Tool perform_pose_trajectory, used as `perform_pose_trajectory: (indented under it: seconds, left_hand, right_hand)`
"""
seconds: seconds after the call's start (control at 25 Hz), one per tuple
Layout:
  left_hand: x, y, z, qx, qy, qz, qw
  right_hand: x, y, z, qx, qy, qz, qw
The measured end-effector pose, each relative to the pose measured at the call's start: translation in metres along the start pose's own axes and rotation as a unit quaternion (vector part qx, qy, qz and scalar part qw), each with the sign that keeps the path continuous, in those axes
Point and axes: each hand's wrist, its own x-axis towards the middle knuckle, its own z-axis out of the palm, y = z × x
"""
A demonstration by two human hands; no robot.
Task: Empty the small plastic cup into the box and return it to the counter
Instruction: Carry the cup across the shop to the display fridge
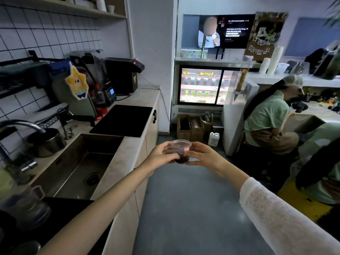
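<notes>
head view | small clear plastic cup (181,150) upright, dark contents in its bottom, held in the air over the grey floor (193,208), just right of the counter (117,162) edge | left hand (161,155) clamped on cup's left side | right hand (202,155) clamped on right side, white sleeve (285,218) | cardboard boxes (190,127) on floor ahead, possibly open-topped

- One cup (181,150), held between my two hands
- Two cardboard boxes (190,128) on the floor beyond my hands
- One jug (213,138) beside them
</notes>
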Motion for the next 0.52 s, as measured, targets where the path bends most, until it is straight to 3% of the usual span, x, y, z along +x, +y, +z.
perform_pose_trajectory:
  seconds: [0.52]
  left_hand:
    - [0.222, 0.005, -0.018, -0.015, 0.009, -0.031, 0.999]
  right_hand:
    - [0.211, -0.014, -0.085, -0.018, -0.009, 0.016, 1.0]
